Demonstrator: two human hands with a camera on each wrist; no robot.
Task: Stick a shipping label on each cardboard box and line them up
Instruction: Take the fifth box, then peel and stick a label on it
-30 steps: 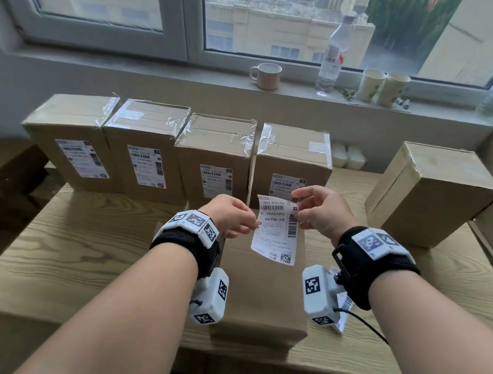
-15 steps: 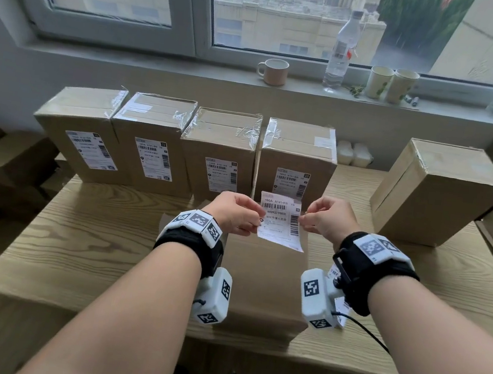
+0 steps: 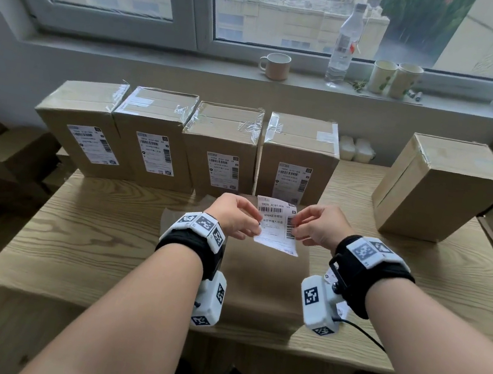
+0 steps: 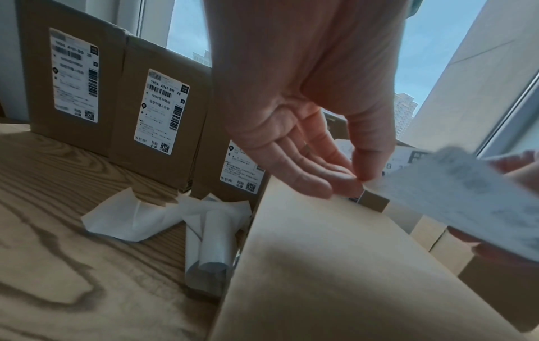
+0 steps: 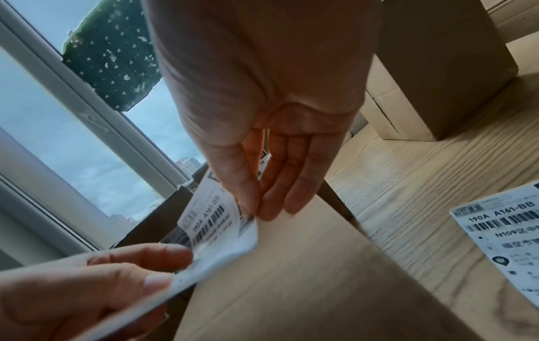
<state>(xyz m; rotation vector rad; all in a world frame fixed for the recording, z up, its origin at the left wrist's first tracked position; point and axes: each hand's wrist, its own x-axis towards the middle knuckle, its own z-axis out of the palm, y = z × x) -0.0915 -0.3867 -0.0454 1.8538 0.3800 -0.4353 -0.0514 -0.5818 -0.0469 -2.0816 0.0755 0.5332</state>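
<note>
I hold the shipping label (image 3: pixel 277 226) in the air between both hands, just above the far end of the unlabelled box (image 3: pixel 263 286) that lies flat on the table (image 3: pixel 91 238) in front of me. My left hand (image 3: pixel 236 217) pinches the label's left edge between thumb and fingertips; my right hand (image 3: pixel 318 224) pinches its right edge the same way, with the other fingers loosely extended. The printed side faces me, and the paper bows a little between the two grips.

Beyond the label, four boxes (image 3: pixel 222 149) stand in a row along the far side of the table, each already labelled on its near face. One more bare box (image 3: pixel 439 187) waits far right.

To stick this one well, I judge I should keep the sheet taut so it cannot fold onto itself, square its top edge with the box's far edge, and touch down one edge first. Then I smooth from that edge toward the other with flat fingers, pushing air out rather than dropping the whole sheet at once. I cannot tell whether the backing is fully off; curled backing strips (image 4: pixel 163 219) lie on the table left of the box, so likely it is. A spare label (image 5: pixel 504 233) lies on the table to the right, for the last box.
</note>
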